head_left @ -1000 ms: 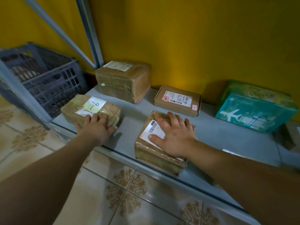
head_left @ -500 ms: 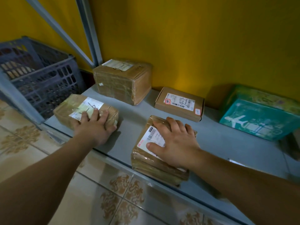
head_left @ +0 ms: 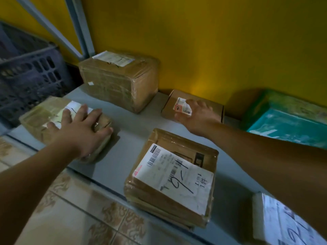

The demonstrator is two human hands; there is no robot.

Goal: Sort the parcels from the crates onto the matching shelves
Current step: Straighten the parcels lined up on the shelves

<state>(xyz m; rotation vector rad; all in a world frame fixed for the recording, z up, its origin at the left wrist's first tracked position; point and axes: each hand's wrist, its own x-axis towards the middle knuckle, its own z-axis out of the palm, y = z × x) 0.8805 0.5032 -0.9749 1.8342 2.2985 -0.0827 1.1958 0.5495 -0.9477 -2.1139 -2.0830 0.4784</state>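
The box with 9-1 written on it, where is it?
In the head view the 9-1 box sits mid-frame at the front edge of the grey shelf, nearer than the small flat box under the right hand.

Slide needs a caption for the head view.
Left hand rests on a taped parcel; right hand over a small box.
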